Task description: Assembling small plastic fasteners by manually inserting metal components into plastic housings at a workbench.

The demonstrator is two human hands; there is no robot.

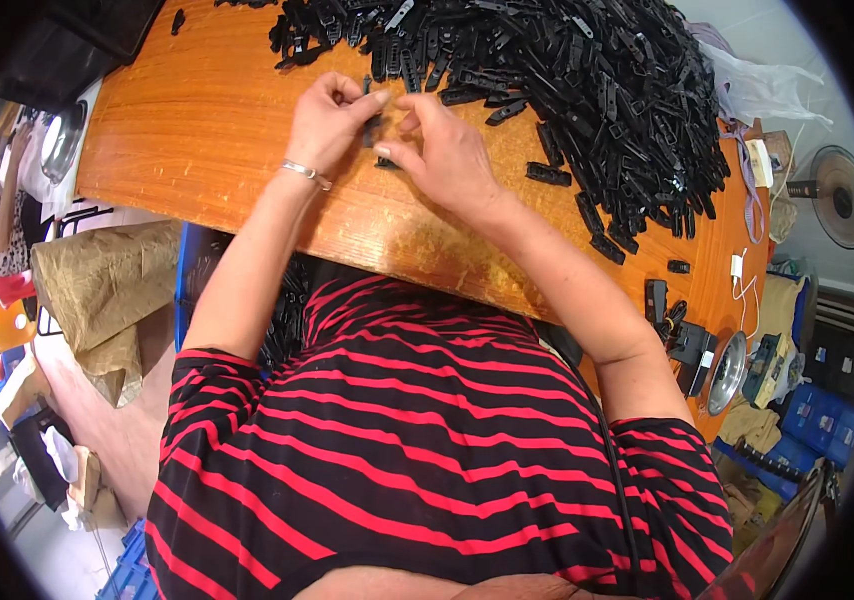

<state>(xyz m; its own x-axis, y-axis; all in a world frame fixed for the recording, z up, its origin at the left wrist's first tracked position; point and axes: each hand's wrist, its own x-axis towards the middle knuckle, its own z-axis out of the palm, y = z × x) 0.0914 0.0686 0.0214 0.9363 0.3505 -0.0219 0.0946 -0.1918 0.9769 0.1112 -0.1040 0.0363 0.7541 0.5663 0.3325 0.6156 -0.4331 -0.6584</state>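
Our left hand (337, 118) pinches a small, blurred black part (372, 130) between thumb and fingers, above the bare wood of the desk (197, 130). Our right hand (437, 152) sits just beside it with bent fingers, its thumb tip near a dark piece (385, 163), and we cannot tell whether it grips anything. Beyond both, a large heap of black parts (587, 110) spreads toward the right.

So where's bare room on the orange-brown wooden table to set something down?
Widest: the left stretch of the wooden table, between its left edge and the left hand. Smaller: the strip from the right hand down to the front edge. Crowded: upper middle to right, heaped with small black plastic parts.
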